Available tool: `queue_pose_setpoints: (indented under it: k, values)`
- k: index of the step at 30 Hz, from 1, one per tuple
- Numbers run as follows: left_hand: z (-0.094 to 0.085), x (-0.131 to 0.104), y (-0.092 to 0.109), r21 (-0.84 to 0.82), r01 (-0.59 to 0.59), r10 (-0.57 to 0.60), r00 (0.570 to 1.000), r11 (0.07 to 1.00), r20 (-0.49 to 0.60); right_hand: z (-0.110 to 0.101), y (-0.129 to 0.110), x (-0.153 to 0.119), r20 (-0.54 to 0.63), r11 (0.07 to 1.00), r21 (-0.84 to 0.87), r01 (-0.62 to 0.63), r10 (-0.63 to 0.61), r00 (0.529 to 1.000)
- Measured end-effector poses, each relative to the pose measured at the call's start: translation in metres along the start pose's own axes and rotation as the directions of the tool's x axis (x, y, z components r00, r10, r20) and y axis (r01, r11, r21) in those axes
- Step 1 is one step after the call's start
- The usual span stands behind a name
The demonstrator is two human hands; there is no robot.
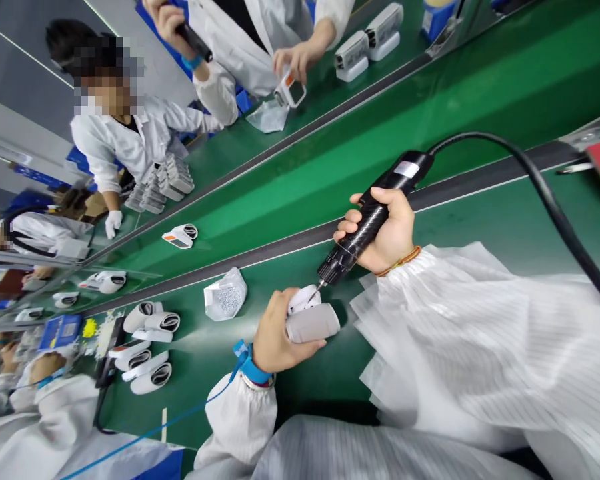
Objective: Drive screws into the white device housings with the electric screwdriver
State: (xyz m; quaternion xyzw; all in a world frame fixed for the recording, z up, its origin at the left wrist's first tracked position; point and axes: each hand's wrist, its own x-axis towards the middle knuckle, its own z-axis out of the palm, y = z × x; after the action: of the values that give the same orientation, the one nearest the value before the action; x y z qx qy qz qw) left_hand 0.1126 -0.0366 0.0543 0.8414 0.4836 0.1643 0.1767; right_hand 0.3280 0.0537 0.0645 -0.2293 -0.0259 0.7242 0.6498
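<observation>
My right hand (387, 230) is wrapped round a black corded electric screwdriver (367, 220), which slants down to the left. Its bit meets the white casing of a wrist blood pressure monitor (314, 325) with a rolled grey cuff. Around that monitor, fingers and thumb closed on either side, is my left hand (275, 333), holding it just above the green bench. A blue wrist strap (253, 365) with a blue cord circles my left wrist. Left of my hands lies an open plastic bag of small screws (226, 295).
Several more monitors (153, 327) lie on the bench at the left. A green conveyor belt (260, 193) runs beyond the bench, carrying another monitor (180, 235). Across it, a co-worker's hand (300, 57) holds a monitor. The screwdriver's black cable (540, 180) arcs to the right.
</observation>
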Motion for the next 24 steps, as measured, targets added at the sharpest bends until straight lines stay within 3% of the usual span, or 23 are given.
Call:
queue_pose_setpoints:
  k: [3,7,11,17,24]
  values:
    - [-0.002,-0.005,0.009,0.045,-0.006,0.003,0.998,0.999,0.063,0.007,-0.002,-0.01,0.088,0.998,-0.066,0.015,-0.009,0.996]
    - [0.004,-0.011,0.012,0.133,-0.008,0.0,0.998,0.991,0.064,0.013,0.0,-0.023,0.232,0.991,-0.129,0.032,-0.001,0.973]
    - [0.008,-0.013,0.014,0.216,-0.024,0.013,0.999,0.976,0.049,0.013,0.002,-0.032,0.355,0.978,-0.167,0.127,-0.061,0.933]
    - [0.008,-0.012,0.017,0.25,-0.033,0.027,0.999,0.968,0.025,0.017,-0.003,-0.038,0.412,0.965,-0.177,0.195,-0.107,0.905]
    - [0.006,-0.01,0.015,0.239,-0.023,0.015,0.999,0.971,0.032,0.022,-0.006,-0.045,0.483,0.962,-0.209,0.175,-0.054,0.874]
